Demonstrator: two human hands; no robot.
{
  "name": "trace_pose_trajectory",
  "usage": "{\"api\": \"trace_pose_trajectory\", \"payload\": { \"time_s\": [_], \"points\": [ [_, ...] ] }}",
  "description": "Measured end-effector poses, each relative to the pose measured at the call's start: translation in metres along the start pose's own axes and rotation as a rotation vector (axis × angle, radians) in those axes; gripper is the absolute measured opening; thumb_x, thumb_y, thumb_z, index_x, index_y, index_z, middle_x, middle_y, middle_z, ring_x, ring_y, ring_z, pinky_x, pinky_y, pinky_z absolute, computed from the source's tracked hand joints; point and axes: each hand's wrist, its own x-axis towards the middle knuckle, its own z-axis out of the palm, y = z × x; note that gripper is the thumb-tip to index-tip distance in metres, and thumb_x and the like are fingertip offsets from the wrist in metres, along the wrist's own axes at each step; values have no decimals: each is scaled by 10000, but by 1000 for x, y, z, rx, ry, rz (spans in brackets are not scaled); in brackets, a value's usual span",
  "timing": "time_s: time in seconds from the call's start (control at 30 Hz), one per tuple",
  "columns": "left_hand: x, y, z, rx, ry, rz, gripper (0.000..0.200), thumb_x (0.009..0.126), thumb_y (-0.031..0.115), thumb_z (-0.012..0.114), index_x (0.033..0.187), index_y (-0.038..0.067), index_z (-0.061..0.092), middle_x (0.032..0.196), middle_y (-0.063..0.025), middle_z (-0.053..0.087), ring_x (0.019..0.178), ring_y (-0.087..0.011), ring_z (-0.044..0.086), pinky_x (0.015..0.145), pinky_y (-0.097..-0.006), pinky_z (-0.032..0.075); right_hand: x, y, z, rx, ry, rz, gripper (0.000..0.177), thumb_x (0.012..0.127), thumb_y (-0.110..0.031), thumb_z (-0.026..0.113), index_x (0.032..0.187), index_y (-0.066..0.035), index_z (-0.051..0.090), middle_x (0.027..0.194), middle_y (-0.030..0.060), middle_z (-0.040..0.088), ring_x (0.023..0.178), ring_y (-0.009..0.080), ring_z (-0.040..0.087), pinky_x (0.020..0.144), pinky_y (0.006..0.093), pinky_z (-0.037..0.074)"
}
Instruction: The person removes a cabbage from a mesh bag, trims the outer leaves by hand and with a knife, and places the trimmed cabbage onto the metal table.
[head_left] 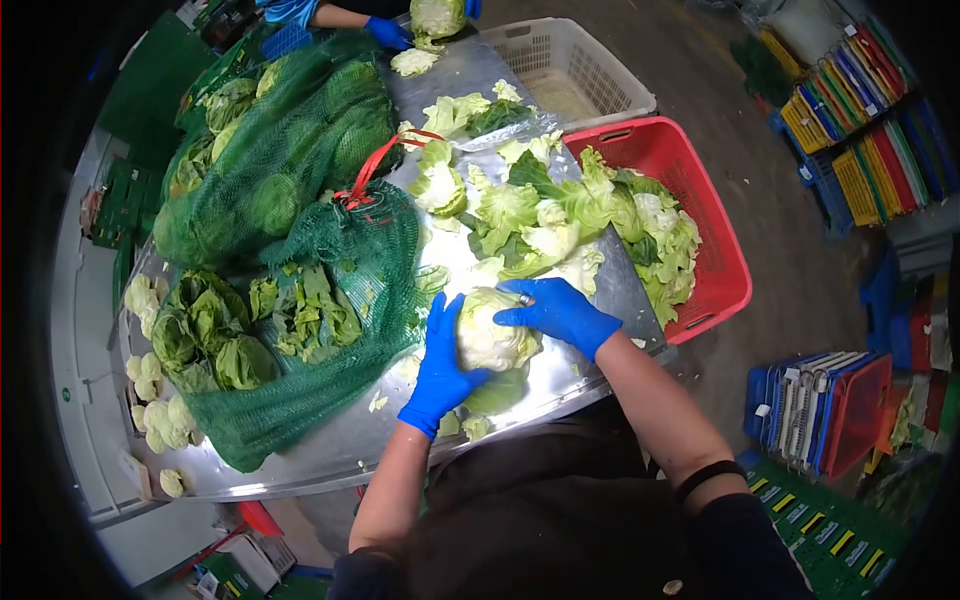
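Head view: two blue-gloved hands at work over a metal counter (625, 290), seen here from just above the wearer's own arms. The pale leafy head (488, 335) sits at the near edge of the counter, directly in front of the wearer. The left hand (440, 370) cups its left side, fingers pointing away and thumb along the lower side; the right hand (562, 312) lies over its upper right side. The grip of both hands is closed about the head, one from each flank. A small shiny item shows at the right fingertips, too small for me to identify. A loose green leaf (497, 395) lies just below the head.

Beyond the hands, a heap of torn leaves (510, 215) spreads across the counter toward a red crate (718, 245), which stands against the right edge and contains more leaves. A white crate (625, 90) stands behind it. At left, a full net bag (290, 160) lies beside an opened net (290, 415), with a red tie (375, 165) near both; green heads (215, 330) rest by the opened net. Pale round pieces (165, 425) line the left edge. At the far end, a co-worker's gloved hand (388, 33) is visible.
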Motion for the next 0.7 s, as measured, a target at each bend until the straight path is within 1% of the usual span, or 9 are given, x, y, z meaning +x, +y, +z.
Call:
{"api": "trace_pose_trajectory", "payload": {
  "time_s": [0.17, 0.23, 0.33, 0.4, 0.43, 0.47, 0.6, 0.63, 0.7],
  "points": [
    [10, 18, 18, 174, 181, -125, 1158, 514, 388, 893, 1414, 24, 263, 1474, -266, 182, 1341, -421, 261, 1099, -452, 296, -1, 8, 8, 244, -14, -118, 501, 783, -394, 733, 1203, -140, 635, 900, 153, 682, 822, 290, 667, 775, 338, 514],
    [9, 16, 18, 212, 182, -127, 1171, 516, 392, 894, 1421, 22, 250, 1466, -266, 203, 1336, -416, 270, 1099, -450, 295, -9, -9, 6, 87, 146, -135, 376, 826, -380, 640, 1020, -59, 660, 841, 165, 674, 760, 315, 662, 700, 391, 524],
    [2, 13, 16, 238, 151, -127, 1197, 517, 388, 894, 1439, 26, 221, 1452, -263, 244, 1338, -409, 272, 1103, -446, 286, 13, 50, 30, -349, 314, 6, 254, 831, -329, 629, 909, -88, 647, 752, 142, 670, 660, 337, 650, 620, 425, 522],
    [-9, 9, 15, 74, 201, -124, 1210, 521, 373, 894, 1450, 21, 202, 1442, -260, 270, 1337, -403, 279, 1108, -446, 278, 4, 63, 21, -347, 393, 152, 192, 849, -262, 539, 839, -84, 610, 712, 169, 652, 669, 328, 649, 617, 442, 511],
    [-11, 8, 15, 87, 197, -116, 1216, 523, 364, 895, 1453, 19, 193, 1448, -248, 267, 1339, -400, 282, 1109, -449, 279, 0, 54, 7, -406, 295, 271, 294, 838, -319, 595, 1038, -107, 625, 823, 197, 663, 714, 326, 658, 652, 428, 522],
    [-10, 8, 14, 85, 202, -120, 1216, 523, 364, 895, 1453, 19, 193, 1448, -248, 267, 1339, -400, 282, 1109, -449, 279, -5, 41, 1, -409, 292, 267, 294, 838, -319, 595, 1038, -107, 625, 823, 197, 663, 714, 326, 658, 652, 428, 522],
    [-6, 13, 13, 162, 122, -87, 1241, 507, 372, 901, 1455, 17, 184, 1466, -235, 249, 1349, -389, 280, 1112, -435, 278, -17, -34, 4, 40, 135, -131, 748, 769, -404, 734, 1415, -238, 396, 1182, 176, 602, 1002, 332, 621, 834, 398, 498],
    [-5, 12, 14, 136, 127, -80, 1263, 492, 370, 908, 1458, 17, 175, 1473, -232, 241, 1351, -387, 280, 1113, -432, 280, -10, -34, 17, -67, 184, -293, 653, 777, -420, 728, 1351, -223, 486, 1183, 155, 613, 1039, 326, 609, 868, 388, 488],
    [-6, 11, 11, 73, 127, -85, 1290, 475, 368, 914, 1460, 15, 160, 1479, -233, 233, 1350, -389, 281, 1112, -431, 282, 10, -31, 18, 0, 87, -174, 369, 813, -379, 693, 1071, -120, 642, 944, 163, 665, 861, 334, 646, 751, 403, 506]
  ]
}}
